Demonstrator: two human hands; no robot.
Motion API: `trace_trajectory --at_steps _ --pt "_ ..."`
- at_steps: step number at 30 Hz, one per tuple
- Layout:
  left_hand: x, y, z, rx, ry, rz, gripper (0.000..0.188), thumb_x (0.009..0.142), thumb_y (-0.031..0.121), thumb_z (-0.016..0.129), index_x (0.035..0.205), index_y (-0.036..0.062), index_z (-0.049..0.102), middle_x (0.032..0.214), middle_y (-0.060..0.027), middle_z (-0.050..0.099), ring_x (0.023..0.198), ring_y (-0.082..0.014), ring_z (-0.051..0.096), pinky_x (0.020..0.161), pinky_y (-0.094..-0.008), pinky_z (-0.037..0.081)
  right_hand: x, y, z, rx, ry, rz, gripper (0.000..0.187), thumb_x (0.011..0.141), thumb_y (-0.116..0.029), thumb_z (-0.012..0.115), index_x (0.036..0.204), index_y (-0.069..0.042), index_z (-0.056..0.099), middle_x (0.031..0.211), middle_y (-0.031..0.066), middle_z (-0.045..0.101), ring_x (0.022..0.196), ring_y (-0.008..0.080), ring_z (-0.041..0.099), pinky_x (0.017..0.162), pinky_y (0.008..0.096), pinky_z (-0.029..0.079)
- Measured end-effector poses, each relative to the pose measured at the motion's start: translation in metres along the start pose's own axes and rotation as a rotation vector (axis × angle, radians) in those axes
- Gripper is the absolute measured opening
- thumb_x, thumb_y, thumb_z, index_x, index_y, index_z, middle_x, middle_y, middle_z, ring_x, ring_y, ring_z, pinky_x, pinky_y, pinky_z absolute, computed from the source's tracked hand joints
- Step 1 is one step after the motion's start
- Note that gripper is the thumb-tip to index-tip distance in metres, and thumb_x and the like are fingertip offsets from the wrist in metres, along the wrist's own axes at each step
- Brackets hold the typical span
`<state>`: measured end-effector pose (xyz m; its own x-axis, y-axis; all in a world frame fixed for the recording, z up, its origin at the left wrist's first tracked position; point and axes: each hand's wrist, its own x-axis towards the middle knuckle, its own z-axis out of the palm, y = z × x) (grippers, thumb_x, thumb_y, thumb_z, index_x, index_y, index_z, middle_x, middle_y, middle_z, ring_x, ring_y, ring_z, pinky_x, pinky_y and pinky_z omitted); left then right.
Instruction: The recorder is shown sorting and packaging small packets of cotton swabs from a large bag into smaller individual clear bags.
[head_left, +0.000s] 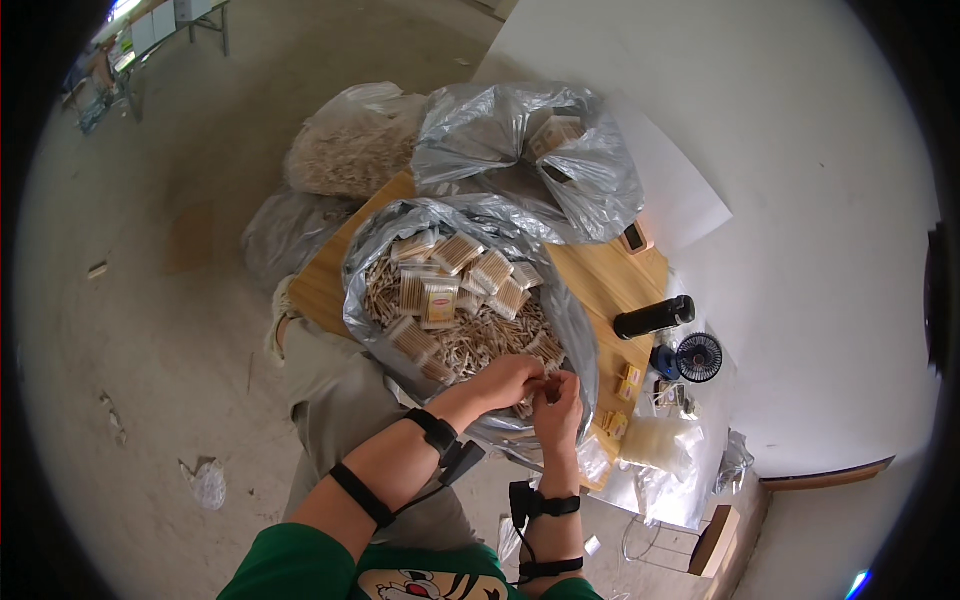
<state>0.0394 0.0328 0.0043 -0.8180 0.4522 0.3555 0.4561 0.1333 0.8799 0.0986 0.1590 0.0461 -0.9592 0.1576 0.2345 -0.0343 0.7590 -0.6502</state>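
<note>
My left hand (510, 383) and my right hand (558, 408) meet at the near right side of an open grey plastic bag (578, 335). Fingers of both are pinched together, and what they hold is hidden behind them. Loose cotton swabs (485, 345) with wooden sticks fill the bag around and beyond my hands. On top of this heap lie several clear packets of cotton swabs (490, 270), one bearing a yellow label (438, 303). Another packet (409, 337) leans near the bag's left wall, and one more sits just past my fingers.
The bag rests on a wooden table (590, 285). Behind stand a second grey bag (470, 130) and a clear bag of swabs (360, 150). At right are a black bottle (652, 318), a small fan (698, 357), yellow boxes (627, 383) and a pale plastic pack (660, 447).
</note>
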Motion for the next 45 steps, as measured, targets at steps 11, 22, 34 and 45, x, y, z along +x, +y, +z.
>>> trace_trajectory --at_steps 11,22,34,45 --pt "-0.002 -0.002 -0.001 0.021 -0.055 0.006 0.019 0.079 0.019 0.064 0.077 0.0016 0.056 0.078 -0.0155 0.058 0.078 -0.0374 0.057 0.066 -0.0429 0.044 0.001 0.001 -0.003 0.013 -0.034 0.025 0.028 0.075 -0.001 0.062 0.099 -0.003 0.049 0.073 0.0137 0.063 0.067 0.0262 0.064 0.061 0.0345 0.048" --pt "0.002 -0.001 0.0 0.049 -0.032 -0.044 0.013 0.079 0.012 0.06 0.078 -0.0007 0.057 0.078 -0.0187 0.059 0.077 -0.0387 0.057 0.066 -0.0433 0.045 0.008 0.011 -0.004 -0.151 0.098 0.015 0.029 0.072 0.0 0.062 0.096 -0.003 0.047 0.072 0.0129 0.055 0.06 0.0285 0.056 0.057 0.0379 0.044" --pt "0.007 0.01 -0.011 0.036 -0.045 -0.094 0.017 0.075 0.013 0.061 0.074 -0.0033 0.054 0.075 -0.0204 0.059 0.071 -0.0372 0.058 0.061 -0.0409 0.045 0.002 0.009 0.001 -0.142 0.107 -0.161 0.021 0.083 -0.002 0.057 0.105 -0.001 0.053 0.087 0.0163 0.061 0.077 0.0306 0.063 0.065 0.0381 0.049" --pt "0.012 0.005 -0.023 -0.235 0.173 -0.458 0.034 0.085 0.032 0.064 0.092 -0.0002 0.058 0.087 -0.0101 0.06 0.074 -0.0158 0.057 0.064 -0.0294 0.046 0.009 0.014 0.009 0.982 0.259 0.393 0.025 0.081 0.013 0.045 0.102 0.001 0.05 0.099 0.01 0.059 0.086 0.0173 0.061 0.071 0.0293 0.056"
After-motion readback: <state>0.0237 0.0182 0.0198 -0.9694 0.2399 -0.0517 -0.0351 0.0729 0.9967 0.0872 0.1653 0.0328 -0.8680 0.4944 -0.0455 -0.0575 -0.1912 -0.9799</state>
